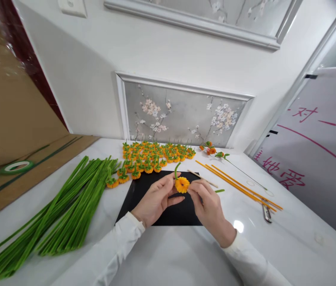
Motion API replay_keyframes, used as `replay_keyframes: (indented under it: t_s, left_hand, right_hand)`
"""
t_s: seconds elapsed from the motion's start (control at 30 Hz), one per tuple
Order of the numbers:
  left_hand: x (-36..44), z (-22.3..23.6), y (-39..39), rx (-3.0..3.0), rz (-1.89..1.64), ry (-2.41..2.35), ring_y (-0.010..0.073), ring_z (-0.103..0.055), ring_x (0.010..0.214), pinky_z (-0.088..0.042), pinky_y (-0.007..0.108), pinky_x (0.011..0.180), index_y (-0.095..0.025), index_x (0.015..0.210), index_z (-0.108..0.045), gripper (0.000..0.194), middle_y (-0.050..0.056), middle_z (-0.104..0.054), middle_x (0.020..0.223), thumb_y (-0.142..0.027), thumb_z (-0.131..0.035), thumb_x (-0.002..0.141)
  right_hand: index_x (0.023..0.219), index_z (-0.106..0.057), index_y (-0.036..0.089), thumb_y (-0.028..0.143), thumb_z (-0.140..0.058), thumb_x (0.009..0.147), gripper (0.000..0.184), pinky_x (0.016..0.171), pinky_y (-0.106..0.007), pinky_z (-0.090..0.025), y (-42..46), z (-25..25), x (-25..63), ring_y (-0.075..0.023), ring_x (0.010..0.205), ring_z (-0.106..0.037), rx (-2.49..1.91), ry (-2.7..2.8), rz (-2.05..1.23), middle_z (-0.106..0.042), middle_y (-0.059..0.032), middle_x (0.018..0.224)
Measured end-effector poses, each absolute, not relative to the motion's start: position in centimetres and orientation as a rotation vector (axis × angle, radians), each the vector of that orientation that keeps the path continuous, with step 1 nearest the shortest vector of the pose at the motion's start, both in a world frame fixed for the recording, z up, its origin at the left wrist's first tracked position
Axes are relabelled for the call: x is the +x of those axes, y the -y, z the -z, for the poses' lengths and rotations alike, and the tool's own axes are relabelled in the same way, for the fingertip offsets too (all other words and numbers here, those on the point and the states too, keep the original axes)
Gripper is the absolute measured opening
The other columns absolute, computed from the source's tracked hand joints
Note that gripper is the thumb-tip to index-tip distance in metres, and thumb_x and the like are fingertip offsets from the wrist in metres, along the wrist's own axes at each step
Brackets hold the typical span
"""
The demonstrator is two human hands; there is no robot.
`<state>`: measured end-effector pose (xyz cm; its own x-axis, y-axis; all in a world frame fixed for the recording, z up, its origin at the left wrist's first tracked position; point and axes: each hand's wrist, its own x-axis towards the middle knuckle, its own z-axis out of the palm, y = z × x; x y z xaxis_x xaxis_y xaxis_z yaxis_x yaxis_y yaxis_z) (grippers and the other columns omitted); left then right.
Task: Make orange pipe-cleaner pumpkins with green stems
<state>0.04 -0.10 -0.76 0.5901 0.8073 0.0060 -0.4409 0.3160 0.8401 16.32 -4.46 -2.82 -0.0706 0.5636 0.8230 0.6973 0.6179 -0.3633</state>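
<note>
Between my two hands is an orange pipe-cleaner flower (182, 184) with a dark centre, held above a black mat (168, 212). A short green pipe-cleaner piece (176, 170) curves up from its left side. My left hand (158, 197) grips the flower from the left, thumb and fingers closed at its edge. From the right, my right hand (206, 198) pinches the flower's rim with thumb and fingertips. The back of the flower is hidden. Just behind the mat stand many similar orange flowers (148, 166) with green stems, in rows.
Long green pipe cleaners (72, 206) lie piled at left. To the right are orange pipe cleaners (236, 183), a thin wooden stick (203, 178), nail clippers (266, 212) and a finished-looking flower stem (221, 155). Green tape (17, 167) rests on cardboard at far left. A wall stands behind.
</note>
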Motion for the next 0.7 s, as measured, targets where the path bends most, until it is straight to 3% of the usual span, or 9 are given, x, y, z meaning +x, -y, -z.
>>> replay_keyframes:
  t_s: [0.1, 0.23, 0.43, 0.7]
  left_hand:
    - [0.3, 1.1, 0.2, 0.905, -0.849, -0.510, 0.0163, -0.065, 0.088, -0.057, 0.026, 0.070, -0.020, 0.105, -0.064, 0.024, 0.006, -0.066, 0.106, -0.029, -0.064, 0.082]
    - [0.7, 1.5, 0.3, 0.932, -0.834, -0.578, 0.0162, -0.067, 0.086, -0.057, 0.027, 0.073, -0.019, 0.103, -0.061, 0.023, 0.006, -0.067, 0.099, -0.027, -0.064, 0.082]
    - [1.7, 1.6, 1.4, 1.224, -0.826, -0.706, 0.0158, -0.065, 0.074, -0.055, 0.033, 0.073, -0.017, 0.090, -0.055, 0.028, 0.001, -0.066, 0.075, -0.031, -0.072, 0.073]
    - [2.3, 1.9, 1.7, 1.359, -0.849, -0.620, 0.0134, -0.058, 0.065, -0.050, 0.024, 0.065, -0.012, 0.081, -0.071, 0.018, 0.003, -0.065, 0.071, -0.028, -0.071, 0.071]
  right_hand:
    - [0.090, -0.062, 0.021, 0.016, -0.047, 0.091, 0.016, 0.076, -0.031, -0.047, 4.3, 2.9, 16.4, -0.0165, 0.083, -0.060, -1.029, 1.845, 0.145, -0.063, -0.0053, 0.089]
    - [0.083, -0.062, 0.020, 0.025, -0.053, 0.088, 0.011, 0.073, -0.031, -0.050, 4.0, 2.3, 17.2, -0.0168, 0.079, -0.060, -1.074, 1.696, -0.137, -0.063, -0.0043, 0.085]
    - [0.106, -0.061, 0.020, 0.032, -0.058, 0.083, 0.027, 0.060, -0.024, -0.050, 3.5, 2.0, 18.0, -0.0139, 0.069, -0.059, -1.057, 1.516, -0.582, -0.062, -0.0018, 0.081]
    - [0.079, -0.071, 0.020, 0.029, -0.059, 0.084, 0.015, 0.061, -0.025, -0.050, 3.2, 2.5, 17.4, -0.0152, 0.070, -0.062, -1.067, 1.574, -0.442, -0.066, -0.0032, 0.077]
